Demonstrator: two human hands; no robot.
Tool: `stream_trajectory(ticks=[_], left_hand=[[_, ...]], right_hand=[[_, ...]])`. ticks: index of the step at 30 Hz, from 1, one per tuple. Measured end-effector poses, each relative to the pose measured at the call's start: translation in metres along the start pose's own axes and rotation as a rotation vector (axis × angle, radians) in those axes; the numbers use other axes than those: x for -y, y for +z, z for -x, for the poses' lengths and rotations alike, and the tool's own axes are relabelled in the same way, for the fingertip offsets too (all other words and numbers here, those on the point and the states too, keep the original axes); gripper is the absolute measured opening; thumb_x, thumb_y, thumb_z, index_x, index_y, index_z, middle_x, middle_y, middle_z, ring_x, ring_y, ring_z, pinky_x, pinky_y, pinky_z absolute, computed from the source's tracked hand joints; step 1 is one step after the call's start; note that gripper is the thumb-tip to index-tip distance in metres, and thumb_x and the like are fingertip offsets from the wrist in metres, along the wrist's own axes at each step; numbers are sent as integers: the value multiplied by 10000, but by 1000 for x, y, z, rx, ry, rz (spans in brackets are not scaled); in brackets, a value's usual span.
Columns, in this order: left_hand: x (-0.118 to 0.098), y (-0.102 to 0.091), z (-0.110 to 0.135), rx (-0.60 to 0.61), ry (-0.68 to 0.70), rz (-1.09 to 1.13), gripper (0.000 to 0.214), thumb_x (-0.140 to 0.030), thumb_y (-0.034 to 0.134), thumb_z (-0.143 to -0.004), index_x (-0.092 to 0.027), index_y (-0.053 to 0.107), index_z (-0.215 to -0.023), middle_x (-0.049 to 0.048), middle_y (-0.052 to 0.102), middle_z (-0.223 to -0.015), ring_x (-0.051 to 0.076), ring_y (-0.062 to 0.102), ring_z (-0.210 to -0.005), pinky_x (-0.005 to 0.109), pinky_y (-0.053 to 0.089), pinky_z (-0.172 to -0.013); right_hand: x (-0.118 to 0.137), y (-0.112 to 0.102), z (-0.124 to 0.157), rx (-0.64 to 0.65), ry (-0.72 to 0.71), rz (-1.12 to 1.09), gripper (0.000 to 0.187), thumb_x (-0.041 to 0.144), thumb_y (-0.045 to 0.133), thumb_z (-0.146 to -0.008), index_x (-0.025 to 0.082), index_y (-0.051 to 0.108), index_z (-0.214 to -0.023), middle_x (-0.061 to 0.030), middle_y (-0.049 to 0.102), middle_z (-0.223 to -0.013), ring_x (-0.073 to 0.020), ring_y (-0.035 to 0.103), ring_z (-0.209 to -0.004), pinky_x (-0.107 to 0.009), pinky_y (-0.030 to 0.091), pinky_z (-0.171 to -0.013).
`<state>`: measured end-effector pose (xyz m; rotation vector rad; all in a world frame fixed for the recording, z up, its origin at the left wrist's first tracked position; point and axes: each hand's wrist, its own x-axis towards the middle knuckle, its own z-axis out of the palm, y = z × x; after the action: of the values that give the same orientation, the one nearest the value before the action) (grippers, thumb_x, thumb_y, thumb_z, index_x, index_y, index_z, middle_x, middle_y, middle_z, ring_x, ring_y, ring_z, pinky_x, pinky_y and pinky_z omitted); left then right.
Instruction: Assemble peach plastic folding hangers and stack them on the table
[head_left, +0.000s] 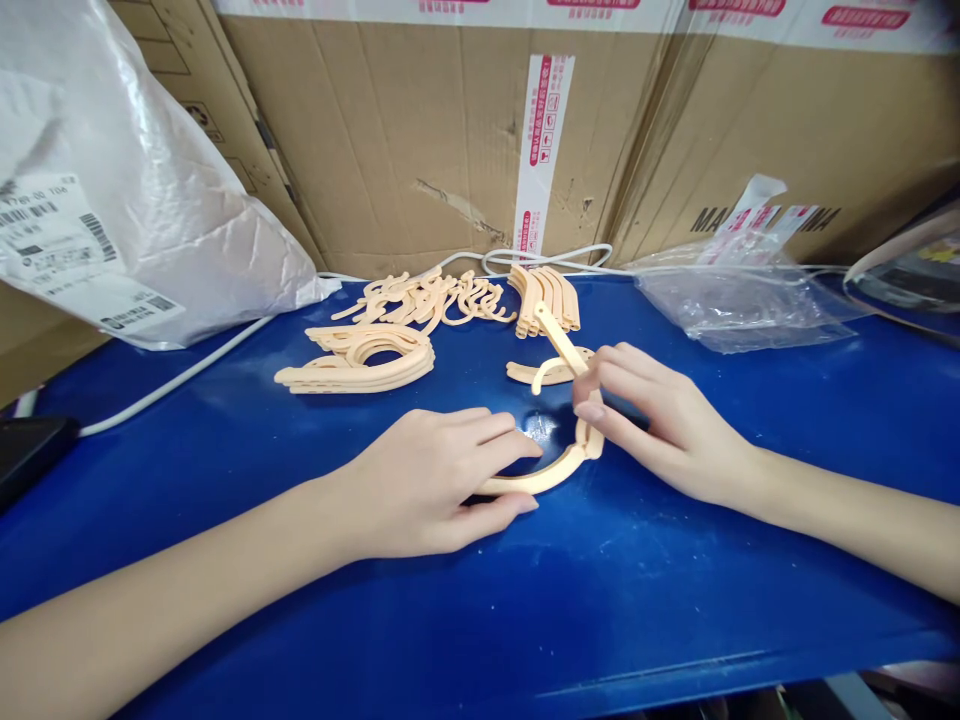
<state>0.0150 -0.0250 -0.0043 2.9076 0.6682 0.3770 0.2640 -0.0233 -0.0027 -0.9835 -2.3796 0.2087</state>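
A peach plastic curved hanger arm (541, 476) lies on the blue table (600, 580) between my hands. My left hand (431, 480) pins its left end between thumb and fingers. My right hand (652, 415) pinches the joint at its right end, where a second peach piece (559, 340) rises toward the back. A small hook piece (541, 375) lies just behind the right fingers.
A stack of curved peach arms (360, 358), a heap of hooks (424, 298) and a bundle of straight pieces (546, 298) lie further back. A white plastic bag (120, 200) sits left, a clear bag (739, 295) right, cardboard boxes (420, 130) behind, a white cable (172, 380) and a dark device (30, 450) at left.
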Motion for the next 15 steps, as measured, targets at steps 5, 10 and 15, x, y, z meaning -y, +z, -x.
stream_trajectory(ticks=[5, 10, 15], left_hand=[[3, 2, -2, -39, -83, -3, 211, -304, 445, -983, -221, 583, -1120, -8, 598, -963, 142, 570, -869, 254, 404, -639], [4, 3, -3, -125, -104, -41, 206, -288, 444, -987, -226, 608, -1094, 9, 595, -1036, 161, 547, -897, 275, 436, -711], [6, 3, -3, -175, -74, -57, 225, -272, 451, -990, -213, 621, -1125, 41, 582, -1192, 193, 523, -1086, 333, 449, -913]], right_hand=[[-13, 1, -2, -112, 181, 12, 83, 158, 506, -894, 218, 546, -935, -34, 600, -891, -215, 531, -859, -381, 430, -774], [-27, 3, -2, -138, 199, 27, 206, 84, 478, -875, 223, 587, -981, -52, 618, -1017, -232, 558, -970, -427, 439, -873], [-28, 5, -3, -91, 233, -51, 213, 135, 436, -935, 213, 605, -1039, -59, 600, -1082, -198, 600, -970, -377, 471, -871]])
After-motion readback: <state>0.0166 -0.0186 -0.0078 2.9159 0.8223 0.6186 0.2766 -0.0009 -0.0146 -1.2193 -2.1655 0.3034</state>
